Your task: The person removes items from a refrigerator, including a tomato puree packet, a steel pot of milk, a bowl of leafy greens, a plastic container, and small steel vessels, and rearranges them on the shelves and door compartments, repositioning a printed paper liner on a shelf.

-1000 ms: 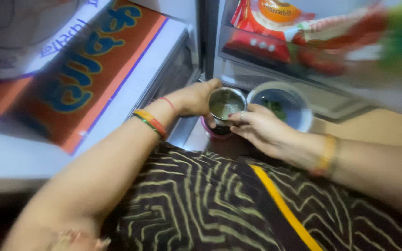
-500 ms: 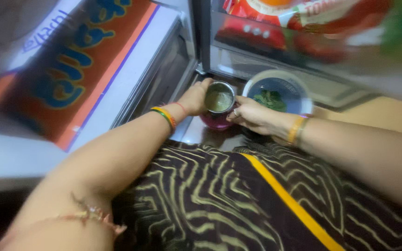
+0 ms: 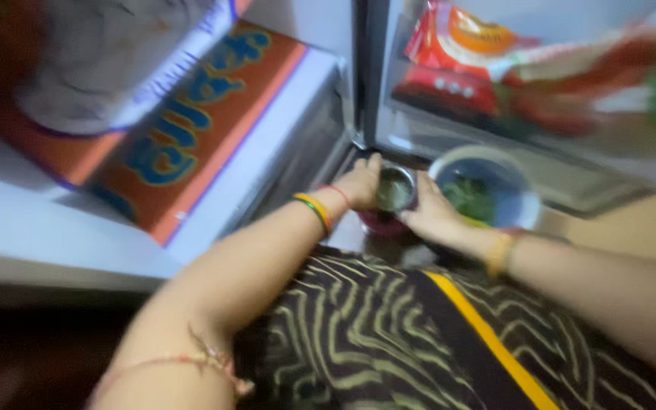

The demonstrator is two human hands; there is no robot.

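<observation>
- I see my left hand [image 3: 360, 184] and right hand [image 3: 433, 216] clasped on either side of a small steel cup [image 3: 395, 189].
- The cup sits above a red bowl [image 3: 380, 223].
- A white bowl of greens [image 3: 482, 196] stands just right of it, below the red packet [image 3: 457, 57].

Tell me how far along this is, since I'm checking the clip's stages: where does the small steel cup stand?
Done: the fridge door is open and the round bowl of greens sits low inside. In hand: the left hand and right hand both grip the small steel cup, held above something reddish, too blurred to identify. Left: the cup is not yet set down or released.
</observation>
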